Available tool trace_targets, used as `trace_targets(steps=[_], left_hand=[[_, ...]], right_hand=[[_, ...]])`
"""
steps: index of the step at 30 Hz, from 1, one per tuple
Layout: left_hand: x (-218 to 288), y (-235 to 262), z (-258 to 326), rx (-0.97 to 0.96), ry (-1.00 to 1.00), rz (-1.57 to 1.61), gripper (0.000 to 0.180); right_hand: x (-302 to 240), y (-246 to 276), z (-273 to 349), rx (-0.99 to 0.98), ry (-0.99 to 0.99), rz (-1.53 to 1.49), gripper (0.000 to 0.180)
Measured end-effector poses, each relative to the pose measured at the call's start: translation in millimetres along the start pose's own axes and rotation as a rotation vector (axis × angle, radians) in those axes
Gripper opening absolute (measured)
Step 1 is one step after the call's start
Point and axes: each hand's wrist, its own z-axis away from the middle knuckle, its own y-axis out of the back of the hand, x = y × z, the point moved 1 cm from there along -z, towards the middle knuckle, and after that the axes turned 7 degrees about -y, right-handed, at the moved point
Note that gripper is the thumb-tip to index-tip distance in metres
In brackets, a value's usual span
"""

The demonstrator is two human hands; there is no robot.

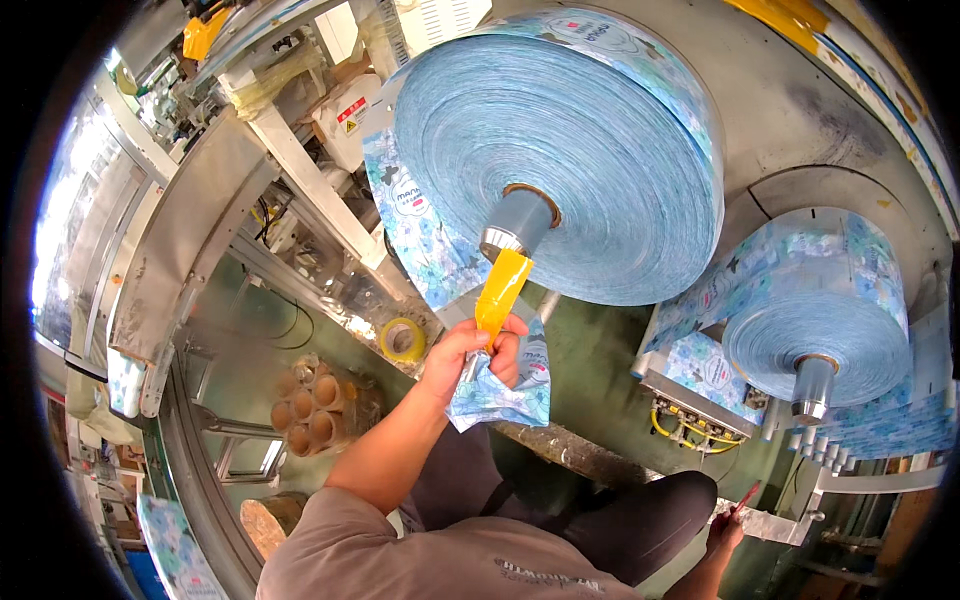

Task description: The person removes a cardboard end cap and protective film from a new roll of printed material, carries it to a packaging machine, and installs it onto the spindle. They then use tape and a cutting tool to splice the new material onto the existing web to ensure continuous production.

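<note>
My left hand (465, 358) is closed on a strip of yellow tape (503, 290) and a crumpled piece of blue printed film (510, 395). The strip's upper end reaches the metal-tipped shaft (520, 222) of a large roll of blue printed film (610, 150); whether it sticks there I cannot tell. Low at the right, my right hand (724, 532) grips a thin red tool (746, 497), too small to name exactly. My legs show below the crumpled film.
A smaller film roll (820, 340) sits on another shaft at the right. A yellow tape roll (402, 340) rests on the machine's frame rail (580, 455). Several cardboard cores (315, 405) stand at the left, near a metal guard panel (185, 240). Yellow hoses (690, 435) run beneath the smaller roll.
</note>
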Motion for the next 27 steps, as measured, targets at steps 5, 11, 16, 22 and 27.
trace_targets(steps=[5, 11, 16, 22, 27], left_hand=[[13, -3, 7, -0.041, -0.029, 0.028, 0.050], [16, 4, -13, -0.165, -0.044, 0.220, 0.039], [22, -5, -17, -0.120, -0.014, 0.221, 0.035], [24, -6, -24, -0.087, -0.036, 0.162, 0.038], [28, -7, -30, 0.042, 0.017, 0.211, 0.038]], right_hand=[[-42, -158, 161, -0.550, 0.275, -0.096, 0.021], [-53, -327, 293, -0.997, 0.288, 0.334, 0.025], [-10, -431, 347, -1.409, 0.437, 0.325, 0.012], [-14, -500, 378, -1.180, 0.631, 0.219, 0.012], [-32, -529, 404, -1.212, 0.415, 0.142, 0.035]])
